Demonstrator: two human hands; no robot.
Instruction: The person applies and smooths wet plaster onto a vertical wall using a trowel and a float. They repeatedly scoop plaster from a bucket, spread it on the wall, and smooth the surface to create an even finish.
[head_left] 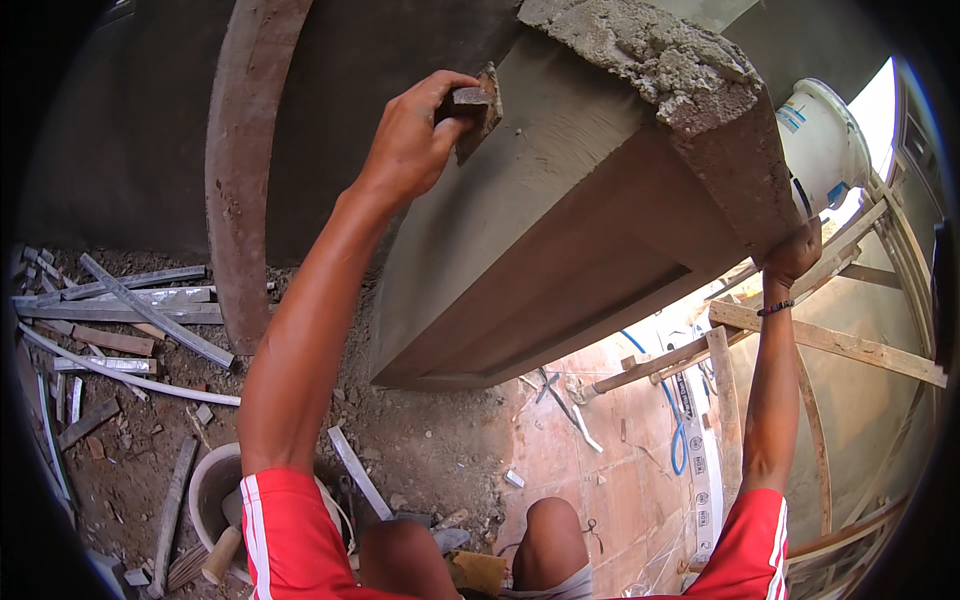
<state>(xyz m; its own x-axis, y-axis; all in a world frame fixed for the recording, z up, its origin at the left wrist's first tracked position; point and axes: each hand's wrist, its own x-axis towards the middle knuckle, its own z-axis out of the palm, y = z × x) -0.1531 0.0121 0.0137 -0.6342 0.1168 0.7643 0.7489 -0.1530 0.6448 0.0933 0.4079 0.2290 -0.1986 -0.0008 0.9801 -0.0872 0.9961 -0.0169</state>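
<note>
My left hand (420, 135) is closed around the handle of a plastering float (482, 112), its board tilted up on edge beside the smooth grey plastered face (520, 150) of a pillar. Farther right, my right hand (793, 252) is closed at the lower end of the rough-topped concrete ledge (735, 170). Its fingers are partly hidden, so what they grip cannot be made out. A white bucket (828, 140) leans just beyond that hand, with a thin dark strip between them. The pillar's side has a recessed panel (560, 285).
Metal and wood offcuts (140, 310) litter the dirt at left, near an upright curved post (245, 170). A tub (215, 490) with a wooden handle in it stands by my left arm. Wooden poles (830, 345) cross at right, over tiles (590, 480) with a blue hose (680, 430).
</note>
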